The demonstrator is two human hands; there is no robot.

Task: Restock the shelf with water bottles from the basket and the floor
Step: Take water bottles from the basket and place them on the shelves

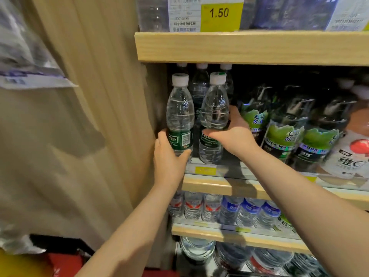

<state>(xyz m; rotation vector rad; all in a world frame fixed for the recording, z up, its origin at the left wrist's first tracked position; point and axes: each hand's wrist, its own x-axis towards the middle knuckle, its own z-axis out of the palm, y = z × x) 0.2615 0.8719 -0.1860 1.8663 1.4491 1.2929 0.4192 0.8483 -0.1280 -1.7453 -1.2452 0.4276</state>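
Left hand (169, 156) wrapped around green-labelled water bottle (180, 116), upright at far left front of wooden shelf (219, 185). Just right, second green-labelled bottle (214, 116), upright, gripped at the waist by right hand (233, 134). Further right, soda water bottles (279, 132).

The yellow price tag (219, 16) above both hands, on the upper shelf edge, reads "1.50"; the white barcode label (184, 17) beside it carries digits too blurred to read reliably. The green label of the water bottle (180, 139) held in the left hand (169, 162) shows a partly covered brand ending "...don" and a barcode. The soda water bottles (281, 136) just right of the right hand (235, 134) read "SODA WATER" with Chinese characters. The white-labelled bottle (351, 156) farther right shows "维C".
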